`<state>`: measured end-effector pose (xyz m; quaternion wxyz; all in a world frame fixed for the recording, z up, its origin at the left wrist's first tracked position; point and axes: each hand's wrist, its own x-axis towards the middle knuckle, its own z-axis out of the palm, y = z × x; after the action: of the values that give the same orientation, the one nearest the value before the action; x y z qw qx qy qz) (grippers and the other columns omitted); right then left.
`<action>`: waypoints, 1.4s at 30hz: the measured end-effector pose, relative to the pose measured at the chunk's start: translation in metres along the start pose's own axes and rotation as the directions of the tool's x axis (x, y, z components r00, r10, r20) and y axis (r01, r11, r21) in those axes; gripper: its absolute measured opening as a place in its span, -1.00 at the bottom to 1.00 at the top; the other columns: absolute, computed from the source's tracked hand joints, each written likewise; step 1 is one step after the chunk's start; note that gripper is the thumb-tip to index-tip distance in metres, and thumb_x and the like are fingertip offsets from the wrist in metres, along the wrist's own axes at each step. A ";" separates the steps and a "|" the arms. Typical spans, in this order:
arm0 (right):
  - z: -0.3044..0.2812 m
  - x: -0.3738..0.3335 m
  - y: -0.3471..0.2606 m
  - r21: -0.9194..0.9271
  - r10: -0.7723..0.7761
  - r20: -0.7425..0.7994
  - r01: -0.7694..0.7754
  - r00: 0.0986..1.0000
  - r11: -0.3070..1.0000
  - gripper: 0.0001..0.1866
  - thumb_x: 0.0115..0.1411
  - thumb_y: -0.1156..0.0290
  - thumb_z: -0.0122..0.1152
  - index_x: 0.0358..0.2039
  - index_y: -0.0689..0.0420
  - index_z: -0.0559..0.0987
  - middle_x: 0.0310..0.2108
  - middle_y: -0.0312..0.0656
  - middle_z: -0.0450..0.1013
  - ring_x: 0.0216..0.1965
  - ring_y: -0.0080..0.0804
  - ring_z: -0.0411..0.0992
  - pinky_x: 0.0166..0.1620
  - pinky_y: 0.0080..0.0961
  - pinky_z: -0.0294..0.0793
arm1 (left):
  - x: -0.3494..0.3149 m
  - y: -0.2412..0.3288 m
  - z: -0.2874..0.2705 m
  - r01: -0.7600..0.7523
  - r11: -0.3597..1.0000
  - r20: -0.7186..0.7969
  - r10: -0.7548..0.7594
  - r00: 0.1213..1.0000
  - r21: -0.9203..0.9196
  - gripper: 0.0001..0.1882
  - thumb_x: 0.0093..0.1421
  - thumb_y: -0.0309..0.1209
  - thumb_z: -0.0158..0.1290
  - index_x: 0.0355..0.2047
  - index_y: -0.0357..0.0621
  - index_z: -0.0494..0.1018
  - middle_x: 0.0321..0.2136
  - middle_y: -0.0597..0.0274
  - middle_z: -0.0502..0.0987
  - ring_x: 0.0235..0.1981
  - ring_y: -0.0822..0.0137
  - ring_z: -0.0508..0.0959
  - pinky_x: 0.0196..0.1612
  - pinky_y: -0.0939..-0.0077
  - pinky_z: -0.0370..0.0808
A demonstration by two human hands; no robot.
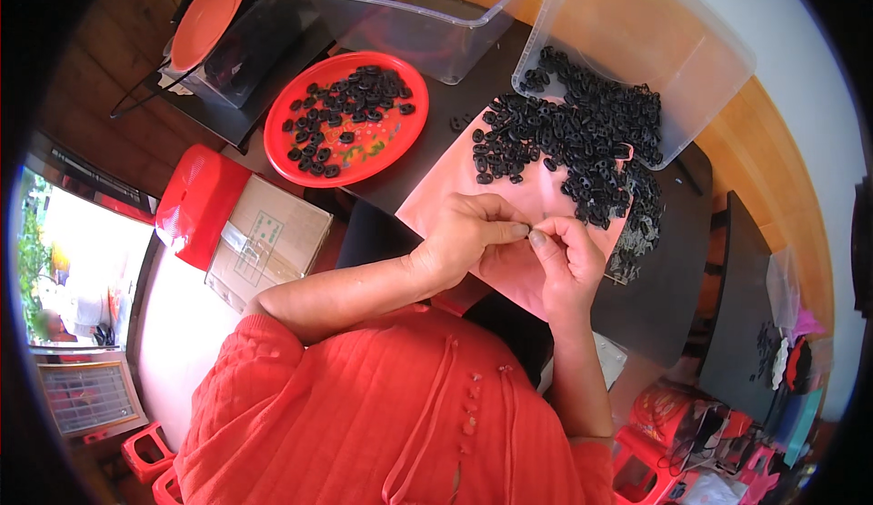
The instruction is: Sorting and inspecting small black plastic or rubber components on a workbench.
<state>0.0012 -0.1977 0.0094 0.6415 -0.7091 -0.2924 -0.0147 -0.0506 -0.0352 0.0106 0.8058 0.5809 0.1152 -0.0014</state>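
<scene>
Over a pink cloth (436, 198) at the table's front edge, my two hands meet fingertip to fingertip. My left hand (468, 237) is closed in a pinch, and so is my right hand (570, 258). Between the fingertips shows a tiny dark piece, mostly covered, so its kind cannot be told. Just beyond the hands spreads a heap of small black oval plastic parts with holes (582, 132). Right of it lies a pile of small silvery-grey pieces (641, 246). A round red tray (280, 146) to the left holds more black parts, scattered in one layer.
A clear plastic bin (700, 60) lies tipped behind the heap; another clear tub (455, 60) stands at the back. Left are an orange plate (209, 19), a cardboard box (273, 237) and a red container (200, 200). A dark table (755, 296) and red stools (637, 469) are at right.
</scene>
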 end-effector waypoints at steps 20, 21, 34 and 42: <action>-0.020 0.101 0.023 -0.667 -0.235 0.186 0.298 0.954 0.682 -0.98 0.12 0.50 0.25 -0.40 0.14 0.59 -0.49 -0.14 0.46 -0.43 -0.25 0.49 -0.36 -0.32 0.43 | 0.010 -0.001 -0.022 -0.111 0.979 0.121 0.091 0.988 0.173 -0.90 0.36 -0.44 0.05 -0.23 -0.21 0.45 -0.55 0.39 0.48 -0.57 0.61 0.46 -0.60 0.67 0.35; -0.020 0.108 0.031 -0.775 -0.324 0.275 0.408 0.905 0.483 -0.97 0.09 0.50 0.25 -0.42 0.09 0.61 -0.48 -0.16 0.46 -0.40 -0.21 0.50 -0.33 -0.29 0.45 | 0.010 -0.003 -0.023 -0.101 0.979 0.122 0.080 0.989 0.178 -0.90 0.36 -0.43 0.05 -0.22 -0.20 0.44 -0.55 0.40 0.48 -0.56 0.61 0.46 -0.58 0.67 0.36; -0.003 0.099 0.035 -0.875 -0.233 0.450 0.478 0.862 0.077 -0.93 0.04 0.38 0.23 -0.45 0.06 0.59 -0.35 -0.20 0.42 -0.25 -0.14 0.40 -0.18 -0.15 0.35 | 0.009 -0.011 -0.023 -0.227 0.966 0.101 0.216 0.971 0.127 -0.87 0.35 -0.40 0.07 -0.24 -0.23 0.48 -0.52 0.37 0.48 -0.54 0.58 0.49 -0.53 0.66 0.40; 0.001 0.072 -0.002 -0.346 0.106 0.216 -0.025 0.971 0.938 -0.92 0.13 0.58 0.27 -0.33 0.18 0.58 -0.41 -0.24 0.54 -0.35 -0.39 0.52 -0.27 -0.45 0.46 | 0.003 0.006 -0.029 -0.004 0.999 0.076 0.001 0.997 0.035 -0.84 0.31 -0.40 0.09 -0.23 -0.25 0.50 -0.55 0.34 0.51 -0.59 0.55 0.49 -0.57 0.68 0.38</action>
<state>0.0593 -0.1686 0.0396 0.4708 -0.8155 -0.3343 0.0394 -0.0525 -0.0057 0.0066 0.7993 0.5946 0.0838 -0.0246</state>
